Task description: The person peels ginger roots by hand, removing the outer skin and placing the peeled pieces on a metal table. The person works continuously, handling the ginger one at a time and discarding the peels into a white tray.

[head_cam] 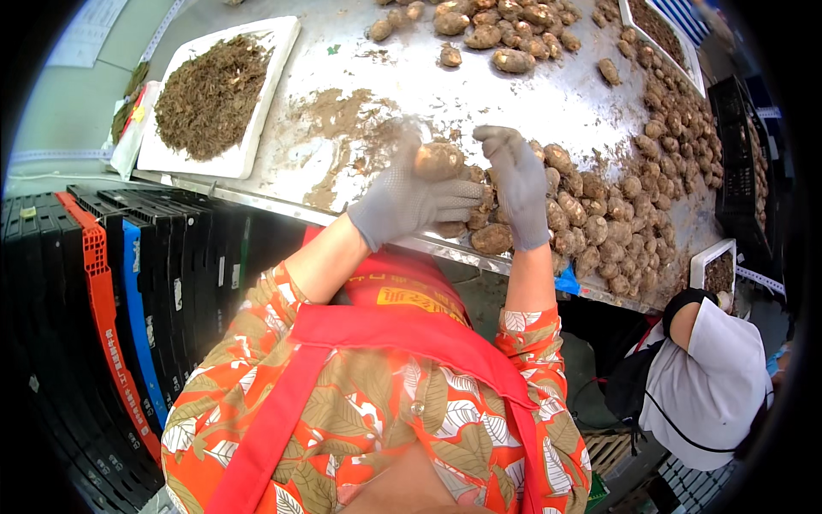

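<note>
Both hands wear grey knit work gloves. My left hand (pixel 417 189) has a brown taro corm (pixel 438 161) between thumb and fingers, above the near edge of the metal table (pixel 289 128). Just to its right, my right hand (pixel 517 183) is raised with its fingers curled over; whether it holds anything small cannot be seen. A large heap of taro corms (pixel 610 225) spreads right of and partly beneath my hands. Loose brown soil (pixel 340 115) and scraps lie on the metal left of them.
A white foam tray (pixel 273 90) of brown fibrous peelings stands at the left. More corms (pixel 514 26) lie at the far side. Stacked black crates (pixel 192 257) stand below left. A co-worker in a white top (pixel 706 385) is at the right, near a small white tray (pixel 700 260).
</note>
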Motion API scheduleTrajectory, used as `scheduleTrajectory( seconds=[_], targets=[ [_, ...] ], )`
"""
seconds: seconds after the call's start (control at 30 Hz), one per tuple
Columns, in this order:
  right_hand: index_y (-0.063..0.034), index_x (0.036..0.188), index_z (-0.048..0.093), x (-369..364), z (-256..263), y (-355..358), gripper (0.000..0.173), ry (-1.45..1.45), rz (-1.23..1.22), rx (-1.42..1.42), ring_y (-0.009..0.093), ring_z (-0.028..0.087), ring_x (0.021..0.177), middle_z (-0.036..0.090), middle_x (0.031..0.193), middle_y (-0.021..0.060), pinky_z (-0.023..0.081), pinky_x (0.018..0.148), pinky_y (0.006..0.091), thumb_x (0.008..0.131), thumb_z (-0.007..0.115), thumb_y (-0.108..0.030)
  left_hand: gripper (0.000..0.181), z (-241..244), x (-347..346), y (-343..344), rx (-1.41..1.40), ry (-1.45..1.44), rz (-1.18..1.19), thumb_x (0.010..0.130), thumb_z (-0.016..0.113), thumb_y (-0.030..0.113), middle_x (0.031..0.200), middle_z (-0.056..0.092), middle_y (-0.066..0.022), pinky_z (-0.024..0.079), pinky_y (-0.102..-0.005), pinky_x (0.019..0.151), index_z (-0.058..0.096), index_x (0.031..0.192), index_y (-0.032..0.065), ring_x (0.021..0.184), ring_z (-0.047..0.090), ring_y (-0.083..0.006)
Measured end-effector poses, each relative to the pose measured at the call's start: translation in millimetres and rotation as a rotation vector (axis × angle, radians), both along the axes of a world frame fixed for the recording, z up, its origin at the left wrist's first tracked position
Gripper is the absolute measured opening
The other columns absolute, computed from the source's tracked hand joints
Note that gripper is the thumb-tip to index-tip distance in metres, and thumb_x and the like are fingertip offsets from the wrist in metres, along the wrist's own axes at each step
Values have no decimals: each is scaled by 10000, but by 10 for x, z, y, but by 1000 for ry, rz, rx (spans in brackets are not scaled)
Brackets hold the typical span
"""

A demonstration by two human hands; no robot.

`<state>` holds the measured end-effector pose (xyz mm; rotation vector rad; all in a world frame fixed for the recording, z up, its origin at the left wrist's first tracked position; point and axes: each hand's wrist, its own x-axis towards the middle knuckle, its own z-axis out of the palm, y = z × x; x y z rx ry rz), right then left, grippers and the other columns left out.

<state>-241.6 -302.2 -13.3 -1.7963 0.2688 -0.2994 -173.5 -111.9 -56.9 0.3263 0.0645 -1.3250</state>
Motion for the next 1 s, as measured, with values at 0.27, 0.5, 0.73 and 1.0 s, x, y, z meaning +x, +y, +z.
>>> scheduleTrajectory(
  seconds=[0.27, 0.5, 0.73, 1.0],
  targets=[
    [-37, 1398, 545, 110, 143, 209, 540, 159, 334, 129, 212, 551, 1243, 609, 1337, 146, 404, 1076, 334, 888, 653, -176, 926, 302, 85, 19, 442, -265, 75, 887, 307, 843, 1211, 630, -185, 525, -461, 879, 549, 1300, 50, 1060, 636, -319],
    [-1, 1328, 598, 162, 109, 192, 495, 237, 134, 142, 153, 643, 948, 685, 1107, 87, 516, 856, 283, 871, 666, -178, 599, 154, 490, 383, 605, -1266, 75, 1042, 370, 543, 892, 706, -87, 533, -306, 710, 674, 1085, 28, 809, 666, -179],
    [16, 1298, 616, 239, 144, 354, 500, 226, 96, -68, 168, 658, 941, 702, 1117, 119, 526, 832, 288, 859, 705, -206, 317, 495, 437, 218, 863, -1658, -11, 972, 564, 308, 781, 673, -152, 515, -380, 735, 682, 857, 37, 783, 663, -314],
    [10, 1294, 627, 300, -66, 260, 514, 254, -77, 200, 164, 661, 947, 708, 1088, 135, 527, 837, 286, 844, 712, -225, 150, 493, 361, 274, 719, -1270, 59, 941, 615, 121, 846, 681, -21, 499, -265, 692, 675, 995, -5, 775, 609, -74]
  ],
)
